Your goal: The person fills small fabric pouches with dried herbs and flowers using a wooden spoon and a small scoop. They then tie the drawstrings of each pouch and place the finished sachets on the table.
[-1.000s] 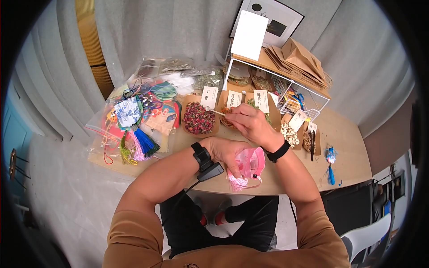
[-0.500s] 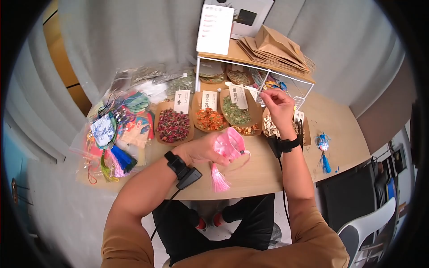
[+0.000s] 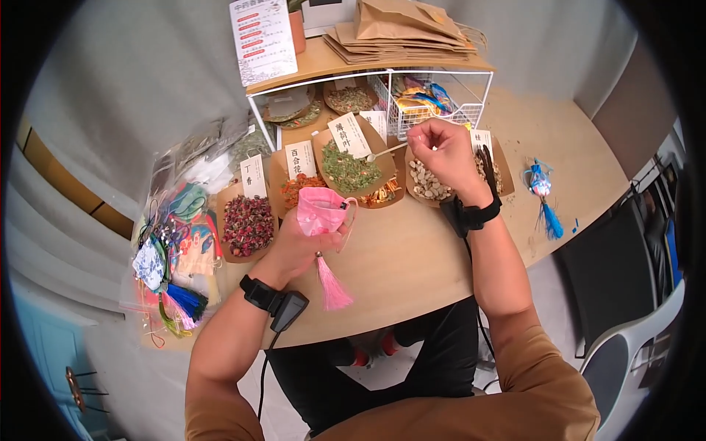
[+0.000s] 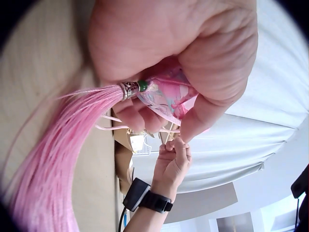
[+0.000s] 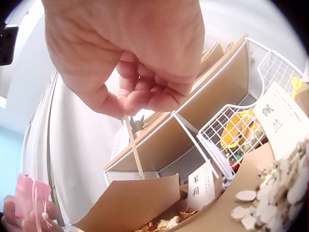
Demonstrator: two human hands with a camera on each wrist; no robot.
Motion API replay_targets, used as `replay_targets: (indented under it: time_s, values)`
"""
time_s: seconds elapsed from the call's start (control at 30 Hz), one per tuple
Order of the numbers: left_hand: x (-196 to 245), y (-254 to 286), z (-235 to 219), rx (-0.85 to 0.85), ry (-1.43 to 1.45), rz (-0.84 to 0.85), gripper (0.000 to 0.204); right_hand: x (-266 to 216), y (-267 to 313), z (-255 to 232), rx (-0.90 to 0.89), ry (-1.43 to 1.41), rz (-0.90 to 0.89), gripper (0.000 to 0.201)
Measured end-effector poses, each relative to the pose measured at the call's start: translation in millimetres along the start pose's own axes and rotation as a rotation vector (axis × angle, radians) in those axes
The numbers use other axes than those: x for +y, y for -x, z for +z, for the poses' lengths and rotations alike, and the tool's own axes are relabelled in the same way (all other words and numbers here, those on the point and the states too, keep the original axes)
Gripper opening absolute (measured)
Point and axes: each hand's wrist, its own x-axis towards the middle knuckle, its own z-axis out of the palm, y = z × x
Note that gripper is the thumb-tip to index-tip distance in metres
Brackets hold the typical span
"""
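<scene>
My left hand (image 3: 288, 246) grips a pink fabric sachet pouch (image 3: 322, 213) with its mouth upward and its pink tassel (image 3: 334, 283) hanging over the table. In the left wrist view the pouch (image 4: 166, 94) shows between thumb and fingers. A thin small spoon (image 3: 391, 150) is pinched between the thumb and fingertips of my right hand (image 3: 450, 158). Its bowl overlaps the right edge of the kraft tray of green dried leaves (image 3: 351, 173). The right wrist view shows the spoon handle (image 5: 134, 150) slanting down behind a tray wall, which hides the bowl.
Trays of dark red buds (image 3: 248, 224), orange petals (image 3: 298, 192) and pale slices (image 3: 425, 180) line the table. A white-framed shelf (image 3: 368, 62) stands behind. Bagged sachets (image 3: 195, 250) lie left; a blue tasselled ornament (image 3: 543, 187) lies right.
My right hand has moved right from near the red buds, and the spoon has come down toward the green leaves. The pouch has risen from the table's front edge. The head view has turned.
</scene>
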Motion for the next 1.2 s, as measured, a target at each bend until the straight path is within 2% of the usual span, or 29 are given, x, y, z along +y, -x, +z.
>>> replay_targets:
  time_s: [0.07,0.2,0.3,0.43,0.83,1.0,1.2]
  values:
    - [1.8,-0.1,2.4,0.009,0.008,-0.017,0.049,-3.6,0.2,-5.9,-0.072,0.082,0.02,0.005]
    - [6.7,-1.0,4.7,-0.03,0.015,-0.053,0.049,-8.2,1.8,-6.6,-0.103,0.146,0.062,0.006]
    - [9.3,-0.3,8.7,0.025,-0.018,-0.085,0.046,7.3,1.8,-0.8,-0.149,0.094,0.069,0.006]
    - [11.0,-0.6,9.3,0.017,-0.039,-0.089,0.045,5.5,3.9,5.8,-0.192,0.108,0.076,0.006]
    - [7.3,-0.1,10.2,0.034,-0.034,-0.084,0.05,15.2,5.0,14.5,-0.237,-0.001,0.309,0.007]
    - [7.0,-0.5,8.9,0.02,-0.044,-0.102,0.054,27.2,6.2,20.5,-0.259,-0.119,0.302,0.01]
    - [5.1,-0.6,9.0,0.039,-0.03,-0.087,0.047,20.3,6.2,19.0,-0.258,-0.143,0.375,0.009]
